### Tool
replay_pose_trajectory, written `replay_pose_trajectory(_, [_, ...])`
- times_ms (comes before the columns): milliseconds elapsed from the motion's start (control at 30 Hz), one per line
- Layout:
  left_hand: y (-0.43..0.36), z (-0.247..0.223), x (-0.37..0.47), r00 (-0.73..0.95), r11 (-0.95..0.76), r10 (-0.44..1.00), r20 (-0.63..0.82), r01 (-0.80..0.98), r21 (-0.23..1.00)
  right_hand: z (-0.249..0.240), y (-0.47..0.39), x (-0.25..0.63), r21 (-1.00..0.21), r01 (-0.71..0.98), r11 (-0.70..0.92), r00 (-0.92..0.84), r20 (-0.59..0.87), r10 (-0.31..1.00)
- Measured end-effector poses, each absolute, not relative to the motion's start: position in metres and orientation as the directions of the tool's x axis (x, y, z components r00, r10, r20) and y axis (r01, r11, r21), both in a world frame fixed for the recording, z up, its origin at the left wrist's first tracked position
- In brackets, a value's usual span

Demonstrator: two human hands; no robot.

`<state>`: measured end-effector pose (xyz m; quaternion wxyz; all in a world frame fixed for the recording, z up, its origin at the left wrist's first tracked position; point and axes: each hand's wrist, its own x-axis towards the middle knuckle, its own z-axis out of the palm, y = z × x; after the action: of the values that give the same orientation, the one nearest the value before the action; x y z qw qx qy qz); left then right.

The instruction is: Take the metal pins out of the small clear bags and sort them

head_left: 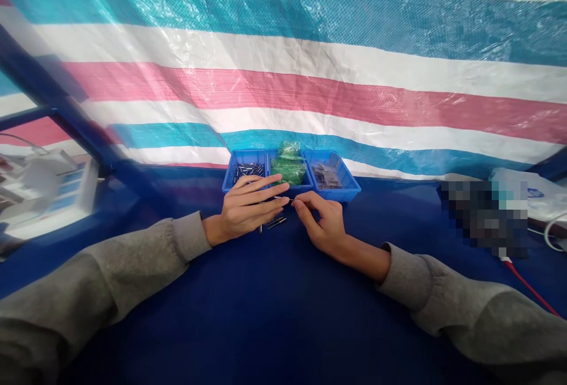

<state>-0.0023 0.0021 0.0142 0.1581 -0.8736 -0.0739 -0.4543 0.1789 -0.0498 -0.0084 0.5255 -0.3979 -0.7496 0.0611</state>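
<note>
My left hand (250, 206) is stretched out in front of the blue bins, its fingers apart and pointing right; a thin, light piece shows near its fingertips. My right hand (322, 219) pinches the end of something small and thin, too small to name, close to those fingertips. Below the left fingers, a few dark, shiny metal pins (277, 223) lie on the blue table. The left blue bin (227, 179) holds many similar metal pieces. Green plastic material (287, 167) fills the middle bin, and the right bin (352, 190) contains small clear packets (326, 176).
At the far left stands a white box-like item (84, 196) with cables. On the right are a pixelated dark object (487, 219) with a red cable (531, 290) and a white plastic bag (540, 193). A striped sheet (310, 90) hangs behind the bins.
</note>
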Motion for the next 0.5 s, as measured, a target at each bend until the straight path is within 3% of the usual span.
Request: replay_pose_trajectory(500, [0.006, 0.0072, -0.0056, 0.578, -0.967, 0.001, 0.816, 0.209, -0.147, -0.009, -0.05, 0.1801, -0.495, 0.527, 0.691, -0.149, 0.747, 0.648])
